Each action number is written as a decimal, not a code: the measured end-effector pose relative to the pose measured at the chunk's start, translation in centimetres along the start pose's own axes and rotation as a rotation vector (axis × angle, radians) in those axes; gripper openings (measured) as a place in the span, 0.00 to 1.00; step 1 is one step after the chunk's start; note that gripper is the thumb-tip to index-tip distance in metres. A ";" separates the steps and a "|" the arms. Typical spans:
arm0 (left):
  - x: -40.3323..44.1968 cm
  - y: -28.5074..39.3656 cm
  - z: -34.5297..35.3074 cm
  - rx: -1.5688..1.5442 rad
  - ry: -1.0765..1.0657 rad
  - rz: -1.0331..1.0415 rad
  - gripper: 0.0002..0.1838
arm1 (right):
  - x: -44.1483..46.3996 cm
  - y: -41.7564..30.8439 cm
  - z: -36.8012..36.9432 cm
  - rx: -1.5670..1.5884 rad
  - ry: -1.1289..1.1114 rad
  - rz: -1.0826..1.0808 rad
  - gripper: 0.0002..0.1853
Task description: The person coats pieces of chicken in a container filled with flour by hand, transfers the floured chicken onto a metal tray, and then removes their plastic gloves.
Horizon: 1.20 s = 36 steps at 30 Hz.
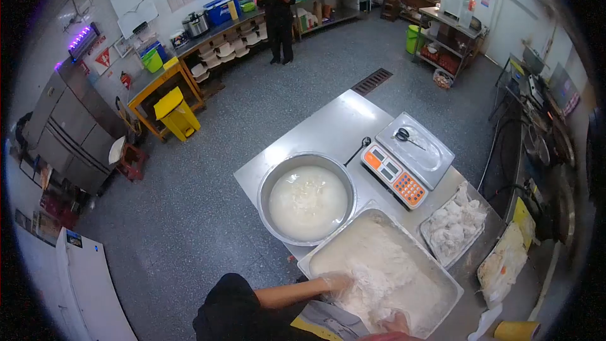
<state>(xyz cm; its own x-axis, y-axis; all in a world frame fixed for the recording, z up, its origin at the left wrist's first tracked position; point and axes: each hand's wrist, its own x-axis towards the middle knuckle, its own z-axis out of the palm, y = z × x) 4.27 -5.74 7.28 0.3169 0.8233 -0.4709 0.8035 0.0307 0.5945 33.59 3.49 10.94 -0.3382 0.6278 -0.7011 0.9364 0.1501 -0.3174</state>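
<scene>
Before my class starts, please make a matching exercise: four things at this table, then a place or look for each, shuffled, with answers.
1. scissors
2. left hand
3. round pan
4. weighing scale

A. at the tray of white powder
B. has an orange keypad
C. lying on the scale
D. holding cloudy liquid

Pairs: 1-C, 2-A, 3-D, 4-B

Black sleeve (228, 303), grey apron (338, 322), yellow edging (303, 326)
</scene>
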 end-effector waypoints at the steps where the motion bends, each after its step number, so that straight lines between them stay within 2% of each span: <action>1: 0.6 -0.7 1.9 -0.045 0.124 0.032 0.20 | -0.6 -0.2 -0.3 0.024 0.015 0.016 0.40; 2: 1.2 -1.3 3.3 -0.090 0.248 0.065 0.21 | -1.1 -0.7 -0.7 0.075 0.002 0.032 0.41; 3: 1.8 -1.7 4.4 -0.089 0.247 0.068 0.21 | -1.7 -1.2 -1.2 0.125 -0.010 0.050 0.41; 5: 3.3 -2.4 5.7 0.133 0.299 0.134 0.26 | 1.2 4.0 1.5 0.125 0.124 0.013 0.39; 6: 3.6 -2.4 5.8 0.132 0.297 0.135 0.26 | 2.4 6.4 3.4 0.126 0.123 0.016 0.39; 7: 3.7 -2.5 5.8 0.042 0.393 0.066 0.24 | 3.6 8.9 5.6 0.051 0.371 -0.053 0.37; 8: 3.7 -2.5 5.8 -0.049 0.486 -0.006 0.22 | 3.5 9.0 5.9 0.016 0.491 -0.088 0.36; 9: 3.3 -2.4 5.2 -0.051 0.481 -0.006 0.22 | 2.7 7.8 5.5 -0.024 0.612 -0.117 0.35; 11: 2.6 -2.6 3.5 -0.093 0.449 -0.005 0.18 | 1.0 4.6 3.5 0.592 0.442 -0.063 0.31; 12: 2.4 -2.7 3.3 -0.095 0.445 -0.004 0.18 | 0.3 3.9 3.5 0.592 0.441 -0.059 0.31; 14: 2.2 -2.7 2.7 -0.048 0.308 -0.070 0.17 | 0.7 4.8 4.2 0.445 0.547 -0.237 0.31; 15: 2.2 -2.6 2.2 -0.050 0.309 -0.070 0.17 | 1.5 5.6 4.7 0.393 0.583 -0.297 0.31; 16: 2.2 -2.5 1.9 -0.090 0.274 -0.078 0.17 | 5.0 10.1 7.6 0.550 0.657 -0.244 0.30; 17: 2.1 -2.4 1.7 -0.130 0.238 -0.086 0.17 | 5.5 10.1 8.0 0.709 0.730 -0.187 0.30; 18: 1.9 -2.4 1.7 -0.130 0.235 -0.085 0.17 | 5.8 10.3 8.3 0.710 0.731 -0.184 0.30; 20: 1.7 -2.3 1.6 -0.155 0.348 0.017 0.16 | 6.0 10.1 8.4 1.063 0.634 -0.215 0.28; 21: 1.6 -2.1 1.4 -0.158 0.348 0.022 0.16 | 6.9 11.3 9.3 1.060 0.637 -0.213 0.28; 23: 1.0 -1.3 0.1 -0.141 0.426 0.123 0.14 | 11.1 16.9 13.4 0.092 1.135 -0.033 0.25; 24: 0.2 -0.3 -1.1 -0.143 0.426 0.125 0.14 | 10.5 16.3 13.1 0.089 1.135 -0.031 0.25; 26: -1.2 0.9 -3.6 -0.273 0.531 0.244 0.12 | 9.2 14.9 12.6 0.854 0.832 -0.351 0.41; 27: -1.1 0.9 -4.1 -0.272 0.525 0.252 0.12 | 6.8 10.3 9.2 0.669 0.816 -0.368 0.36; 28: -0.8 0.9 -4.2 -0.290 0.540 0.201 0.12 | 3.5 4.2 4.7 0.261 0.829 -0.360 0.31; 30: 0.2 1.3 -4.5 -0.305 0.531 0.178 0.12 | 1.7 -1.2 1.9 -0.166 0.930 -0.408 0.25; 32: 1.4 1.3 -4.7 -0.156 0.603 0.200 0.12 | 2.2 -3.6 1.5 -0.241 0.972 -0.400 0.24; 33: 2.5 1.5 -4.0 -0.148 0.595 0.206 0.12 | 2.8 -4.6 1.7 -0.201 0.904 -0.441 0.23; 35: 4.1 2.5 -2.0 -0.162 0.926 0.493 0.12 | 2.6 -7.3 1.4 -0.147 0.830 -0.485 0.22; 36: 3.3 3.0 -3.2 -0.154 0.911 0.499 0.12 | 1.7 -9.0 0.6 -0.005 0.767 -0.454 0.22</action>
<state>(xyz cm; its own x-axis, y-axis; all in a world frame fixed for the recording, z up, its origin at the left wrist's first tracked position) 6.17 -1.11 9.56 0.0439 0.8755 0.4812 0.5929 -0.4105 0.6928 24.51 2.75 12.29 -0.5226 0.8451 0.1129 0.7282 0.5113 -0.4564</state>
